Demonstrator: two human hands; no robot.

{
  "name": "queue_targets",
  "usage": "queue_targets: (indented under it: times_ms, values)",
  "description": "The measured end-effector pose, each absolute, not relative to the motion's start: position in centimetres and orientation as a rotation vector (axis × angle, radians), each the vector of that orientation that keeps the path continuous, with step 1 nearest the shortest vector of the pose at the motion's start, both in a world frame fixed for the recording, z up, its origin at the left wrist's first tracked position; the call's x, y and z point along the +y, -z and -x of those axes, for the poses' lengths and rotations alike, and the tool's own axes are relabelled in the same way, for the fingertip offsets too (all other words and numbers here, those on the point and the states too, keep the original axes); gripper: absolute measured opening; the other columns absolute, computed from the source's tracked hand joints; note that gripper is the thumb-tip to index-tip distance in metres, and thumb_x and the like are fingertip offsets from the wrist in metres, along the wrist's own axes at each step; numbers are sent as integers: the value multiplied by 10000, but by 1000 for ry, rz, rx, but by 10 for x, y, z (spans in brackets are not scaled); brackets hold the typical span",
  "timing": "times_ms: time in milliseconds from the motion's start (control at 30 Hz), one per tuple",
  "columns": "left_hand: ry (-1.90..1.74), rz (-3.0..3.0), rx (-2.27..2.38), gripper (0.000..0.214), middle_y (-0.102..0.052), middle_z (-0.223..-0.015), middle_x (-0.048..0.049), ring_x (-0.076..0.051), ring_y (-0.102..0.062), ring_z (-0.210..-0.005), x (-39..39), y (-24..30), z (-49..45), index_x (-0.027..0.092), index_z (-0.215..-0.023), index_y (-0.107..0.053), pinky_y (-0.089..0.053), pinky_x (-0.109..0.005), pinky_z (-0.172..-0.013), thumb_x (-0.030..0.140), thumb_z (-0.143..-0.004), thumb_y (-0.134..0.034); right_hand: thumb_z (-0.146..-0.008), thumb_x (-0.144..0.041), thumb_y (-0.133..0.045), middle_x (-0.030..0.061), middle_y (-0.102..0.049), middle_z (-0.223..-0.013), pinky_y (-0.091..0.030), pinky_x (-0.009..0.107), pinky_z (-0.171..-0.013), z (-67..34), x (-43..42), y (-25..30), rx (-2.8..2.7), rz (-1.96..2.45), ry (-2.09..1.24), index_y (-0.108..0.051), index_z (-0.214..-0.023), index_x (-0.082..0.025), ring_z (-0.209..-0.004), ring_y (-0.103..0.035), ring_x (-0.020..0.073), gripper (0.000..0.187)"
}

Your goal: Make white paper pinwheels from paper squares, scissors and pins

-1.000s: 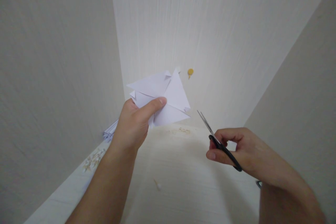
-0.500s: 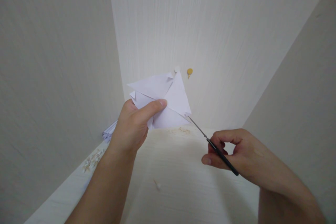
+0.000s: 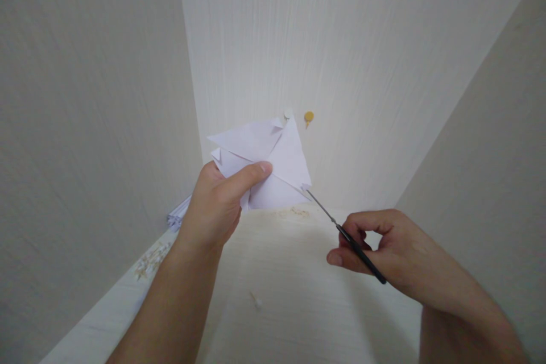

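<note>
Two hands raised over pale table [image 3: 298, 296], walled in by panels left, far and right. Left hand [image 3: 215, 205] clenched on folded white paper [image 3: 273, 159], thumb pressed across near face; paper held clear of table, upper point near far panel. Right hand [image 3: 375, 247] gripping black-handled scissors [image 3: 341, 230], blades shut and thin, tips touching paper's lower right corner. Open gap between the hands. Small paper scrap [image 3: 256, 300] lying on table, near side, between forearms. Stack of white sheets [image 3: 179, 216] at left panel's base, partly hidden by left wrist. Yellow pin [image 3: 309, 117] and white pin [image 3: 288, 113] on far panel, just beside paper's top corner.
</note>
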State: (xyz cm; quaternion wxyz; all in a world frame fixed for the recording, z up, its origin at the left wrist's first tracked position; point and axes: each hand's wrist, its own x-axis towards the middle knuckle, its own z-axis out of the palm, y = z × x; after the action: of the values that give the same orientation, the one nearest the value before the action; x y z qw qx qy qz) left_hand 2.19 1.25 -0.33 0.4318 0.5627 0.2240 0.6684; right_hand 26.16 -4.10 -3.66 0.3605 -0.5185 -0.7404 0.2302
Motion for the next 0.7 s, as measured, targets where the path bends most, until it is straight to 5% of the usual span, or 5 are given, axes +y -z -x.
queue_targets:
  times_ms: [300,700]
  values:
    - [-1661,-1413,560,318,-781,-1010,-69,-296,-727,-993,14,5,-19,157,-985,-738,-603,-351,-818,314,-714,-795,-740,-595,-777,-53,-342,-577,-233,263,-482,-259,-43,36,-1911,1409,-560,-409,-570,-210,-562,-286,114,559]
    - [-1679,-1394,590,319,-780,-965,-78,-284,-738,-898,17,8,-19,138,-966,-754,-602,-328,-727,314,-704,-794,-730,-621,-775,-53,-329,-573,-228,263,-473,-261,-41,35,-1932,1445,-551,-396,-559,-206,-560,-276,108,587]
